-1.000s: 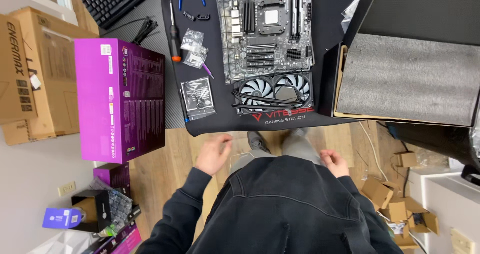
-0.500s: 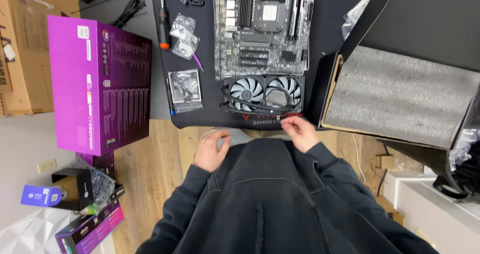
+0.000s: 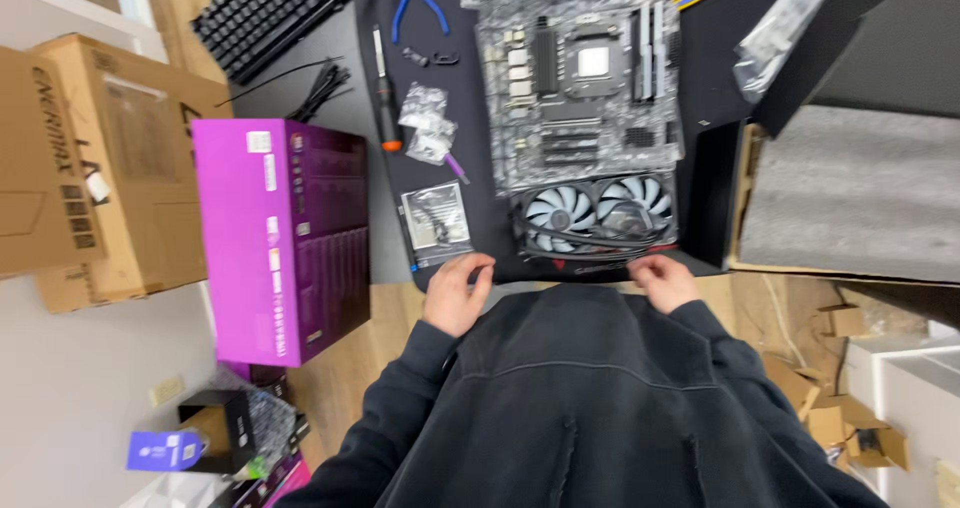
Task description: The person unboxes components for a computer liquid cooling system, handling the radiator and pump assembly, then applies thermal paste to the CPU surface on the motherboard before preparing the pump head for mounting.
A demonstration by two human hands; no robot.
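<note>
My left hand [image 3: 455, 293] rests at the front edge of the black mat [image 3: 470, 173], fingers apart, just below a clear bag of small parts [image 3: 437, 220]. My right hand [image 3: 662, 280] sits at the mat's front edge with bent fingers touching the front of a twin-fan unit [image 3: 595, 213]. Whether it grips the unit is unclear. Behind the fans lies a grey motherboard [image 3: 580, 88]. My dark jacket fills the bottom of the view.
A tall purple box [image 3: 285, 238] stands at the left, beside a cardboard box [image 3: 90, 168]. Keyboard [image 3: 270, 8], blue pliers [image 3: 420, 3], screwdriver [image 3: 383, 88] and small bags [image 3: 428, 123] lie further back. A foam-lined box [image 3: 850, 193] is at the right.
Both hands rose from my lap to the mat's front edge. The right hand reached the fan unit first and now sits further right; the left hand moved up to the mat.
</note>
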